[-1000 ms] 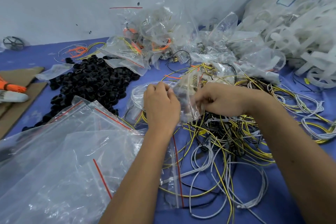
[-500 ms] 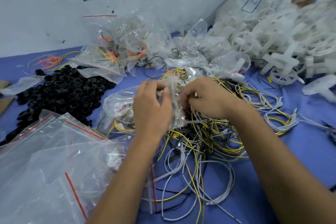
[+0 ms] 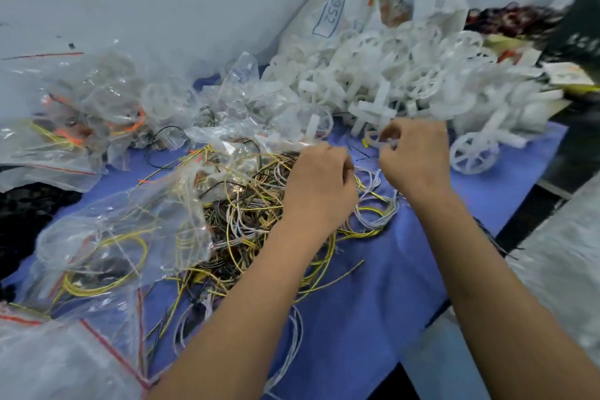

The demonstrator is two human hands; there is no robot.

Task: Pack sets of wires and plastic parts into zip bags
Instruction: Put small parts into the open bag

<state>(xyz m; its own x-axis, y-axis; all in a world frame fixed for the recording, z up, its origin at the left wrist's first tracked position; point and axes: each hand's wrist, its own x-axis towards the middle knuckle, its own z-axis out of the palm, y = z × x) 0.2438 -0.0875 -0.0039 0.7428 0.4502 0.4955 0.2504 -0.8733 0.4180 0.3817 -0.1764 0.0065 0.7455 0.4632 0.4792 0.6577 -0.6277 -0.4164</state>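
Both hands have left the filled zip bag at near left; right hand pinches one white plastic part, left hand curls over wires.

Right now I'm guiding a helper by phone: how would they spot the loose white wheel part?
Find the big heap of white plastic parts against the wall. At its near right edge, on the blue cloth, one spoked white wheel lies apart from the heap, right of the right hand.

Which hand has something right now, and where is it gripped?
The right hand pinches a small white plastic part at its fingertips; blur hides which end. The left hand is curled over the wires; its grip cannot be told.
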